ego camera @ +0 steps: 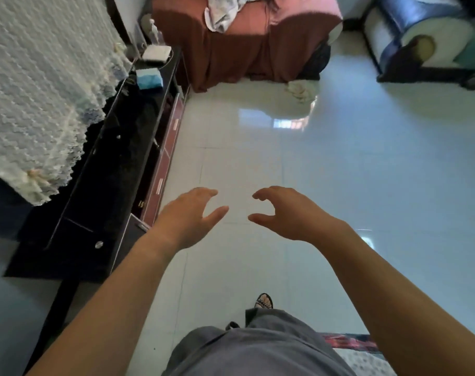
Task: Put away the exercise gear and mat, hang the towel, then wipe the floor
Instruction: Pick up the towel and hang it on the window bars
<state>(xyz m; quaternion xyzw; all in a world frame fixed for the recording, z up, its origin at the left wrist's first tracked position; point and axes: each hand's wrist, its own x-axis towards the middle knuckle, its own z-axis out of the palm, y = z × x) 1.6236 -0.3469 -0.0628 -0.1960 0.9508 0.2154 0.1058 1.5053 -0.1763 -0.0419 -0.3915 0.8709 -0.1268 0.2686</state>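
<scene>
A home living room — covered sofa [247, 36], black low cabinet [117, 147], glossy tiled floor [339, 172].

- A long black cabinet [100, 169] runs just left of the left hand's fingers [204, 193], reaching far ahead of them.
- A pale lace cover [35, 90] drapes over something further left of those fingers, its fringe overhanging the cabinet top.
- A blue packet [149, 77] lies on the cabinet, well ahead and left of them; a white box [156, 53] sits just beyond it.
- A sofa under a reddish-brown cover [244, 44] stands far ahead of both sets of fingers.
- A blue-and-white armchair [410, 39] stands far ahead and right of the right hand's fingers [263, 193].
</scene>
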